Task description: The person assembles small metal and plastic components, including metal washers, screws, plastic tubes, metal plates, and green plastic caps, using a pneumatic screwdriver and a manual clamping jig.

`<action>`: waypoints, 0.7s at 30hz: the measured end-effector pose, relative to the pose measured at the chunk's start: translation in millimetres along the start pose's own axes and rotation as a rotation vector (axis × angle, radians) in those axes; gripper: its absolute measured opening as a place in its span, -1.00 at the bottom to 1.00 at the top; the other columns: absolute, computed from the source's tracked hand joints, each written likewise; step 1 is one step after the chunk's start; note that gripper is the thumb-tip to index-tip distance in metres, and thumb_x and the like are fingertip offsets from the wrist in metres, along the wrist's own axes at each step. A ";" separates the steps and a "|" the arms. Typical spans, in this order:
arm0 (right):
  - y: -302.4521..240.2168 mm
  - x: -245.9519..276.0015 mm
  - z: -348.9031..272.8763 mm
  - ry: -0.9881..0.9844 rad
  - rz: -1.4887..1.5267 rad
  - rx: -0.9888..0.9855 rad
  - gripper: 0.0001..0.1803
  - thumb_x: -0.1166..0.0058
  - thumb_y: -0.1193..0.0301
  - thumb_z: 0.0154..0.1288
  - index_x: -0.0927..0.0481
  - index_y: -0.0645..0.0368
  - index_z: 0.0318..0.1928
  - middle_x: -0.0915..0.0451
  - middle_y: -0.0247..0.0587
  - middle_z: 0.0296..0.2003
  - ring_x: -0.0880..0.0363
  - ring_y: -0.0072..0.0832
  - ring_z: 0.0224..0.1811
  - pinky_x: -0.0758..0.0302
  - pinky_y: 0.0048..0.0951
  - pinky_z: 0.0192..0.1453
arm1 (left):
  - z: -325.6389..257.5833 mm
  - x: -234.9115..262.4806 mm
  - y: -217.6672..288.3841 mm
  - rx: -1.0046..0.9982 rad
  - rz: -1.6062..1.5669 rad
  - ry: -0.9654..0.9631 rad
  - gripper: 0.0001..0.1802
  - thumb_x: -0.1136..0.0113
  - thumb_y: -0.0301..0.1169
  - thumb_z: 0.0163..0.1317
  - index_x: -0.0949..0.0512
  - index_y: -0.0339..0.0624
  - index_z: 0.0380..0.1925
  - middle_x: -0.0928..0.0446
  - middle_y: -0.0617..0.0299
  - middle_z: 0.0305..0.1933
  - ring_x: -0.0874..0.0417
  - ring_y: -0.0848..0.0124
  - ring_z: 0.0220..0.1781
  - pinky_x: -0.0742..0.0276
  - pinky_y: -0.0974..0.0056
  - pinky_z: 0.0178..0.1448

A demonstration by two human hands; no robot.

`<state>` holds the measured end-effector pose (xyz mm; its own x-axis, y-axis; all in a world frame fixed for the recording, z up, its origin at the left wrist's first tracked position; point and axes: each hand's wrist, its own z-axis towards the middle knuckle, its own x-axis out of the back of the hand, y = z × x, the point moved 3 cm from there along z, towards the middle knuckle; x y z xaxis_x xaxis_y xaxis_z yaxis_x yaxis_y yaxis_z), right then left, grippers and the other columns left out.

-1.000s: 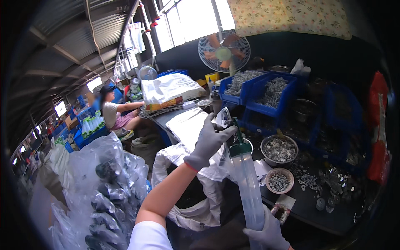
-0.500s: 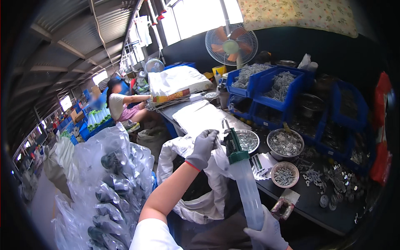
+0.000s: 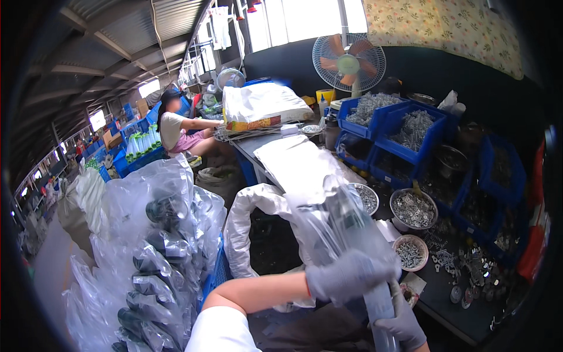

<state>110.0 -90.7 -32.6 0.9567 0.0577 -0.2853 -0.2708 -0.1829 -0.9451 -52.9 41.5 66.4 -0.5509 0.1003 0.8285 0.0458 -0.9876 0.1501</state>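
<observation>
A long clear plastic tube [image 3: 380,305] with a dark green head slants up and away in front of me. A clear plastic bag [image 3: 319,226] now covers its head and upper part, blurring the outline there. My left hand [image 3: 355,274], in a grey glove, is closed around the bag and the tube at about mid-length. Lower down, my right hand [image 3: 403,321], gloved too, grips the bare lower part of the tube. Left of my arm stands a heap of similar green-headed pieces in clear bags [image 3: 161,252].
A white sack with a rolled rim [image 3: 240,217] stands open beyond my left forearm. On the dark bench are white bags [image 3: 296,161], bowls of washers [image 3: 413,210] and screws [image 3: 410,252], and blue bins of springs [image 3: 410,132]. A fan [image 3: 349,63] stands behind; a co-worker [image 3: 182,126] sits far left.
The plastic bag has come down over the green head and upper tube. My left hand has moved from beside the head down to mid-tube. The view has shifted slightly left.
</observation>
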 end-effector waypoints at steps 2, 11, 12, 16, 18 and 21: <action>1.4 13.0 6.2 0.001 -0.052 0.006 0.34 -0.48 0.51 -0.16 0.15 0.17 0.58 -0.50 -0.03 0.16 -0.67 -0.28 -0.03 -0.70 -0.22 -0.10 | 1.2 -15.1 42.9 -0.103 -0.223 -0.054 -0.67 -0.13 -0.54 0.18 -0.51 -0.10 -0.02 -0.58 0.17 -0.25 -0.70 0.26 -0.30 -0.62 0.26 -0.23; -35.5 26.7 -13.4 0.231 -1.388 0.453 0.01 -0.36 0.50 0.05 -0.09 0.18 0.50 -0.51 -0.04 0.15 -0.60 -0.25 0.09 -0.59 -0.22 0.11 | 39.6 -20.7 132.2 -0.443 -0.482 0.127 -0.60 -0.29 -0.15 0.14 -0.55 -0.22 -0.15 -0.55 0.00 -0.27 -0.60 0.12 -0.16 -0.51 0.10 -0.10; -45.2 27.0 -20.7 0.279 -1.600 0.540 -0.02 -0.34 0.50 0.07 -0.12 0.18 0.49 -0.52 -0.04 0.14 -0.59 -0.25 0.10 -0.58 -0.22 0.14 | 47.8 -12.8 119.5 -0.444 -0.195 0.025 -0.24 -0.41 -0.02 -0.08 -0.49 -0.35 0.03 -0.50 -0.13 -0.08 -0.57 0.08 0.08 -0.49 0.06 0.12; -81.7 37.5 -32.5 0.450 -2.081 0.757 -0.16 -0.29 0.49 0.17 -0.22 0.18 0.45 -0.52 -0.04 0.14 -0.56 -0.24 0.16 -0.54 -0.22 0.23 | 62.6 39.1 56.4 -0.190 0.427 0.030 -0.38 -0.30 -0.12 -0.08 -0.50 -0.23 -0.01 -0.46 -0.06 0.09 -0.45 0.02 0.23 -0.32 -0.09 0.35; -92.3 43.1 -31.5 0.540 -2.101 0.830 -0.23 -0.26 0.49 0.22 -0.28 0.18 0.43 -0.53 -0.04 0.13 -0.54 -0.23 0.18 -0.51 -0.22 0.28 | 42.3 58.0 42.8 0.003 0.883 -0.132 -0.58 -0.22 -0.32 -0.01 -0.53 -0.18 -0.09 -0.57 0.09 -0.31 -0.61 0.16 -0.33 -0.42 0.07 -0.35; -102.4 48.9 -38.4 0.722 -1.528 1.094 -0.65 0.04 0.53 0.46 -0.54 0.25 0.20 -0.48 -0.03 0.18 -0.43 -0.24 0.29 -0.32 -0.24 0.44 | 8.4 111.1 34.6 0.145 0.627 -0.190 -0.59 -0.16 -0.18 0.06 -0.56 -0.22 -0.17 -0.47 0.16 -0.48 -0.55 0.22 -0.46 -0.36 0.09 -0.40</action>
<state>188.6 -106.8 56.4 0.2019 -0.8221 0.5323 0.9777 0.2010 -0.0604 -105.5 19.5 168.2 -0.2277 -0.4549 0.8609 0.4286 -0.8407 -0.3309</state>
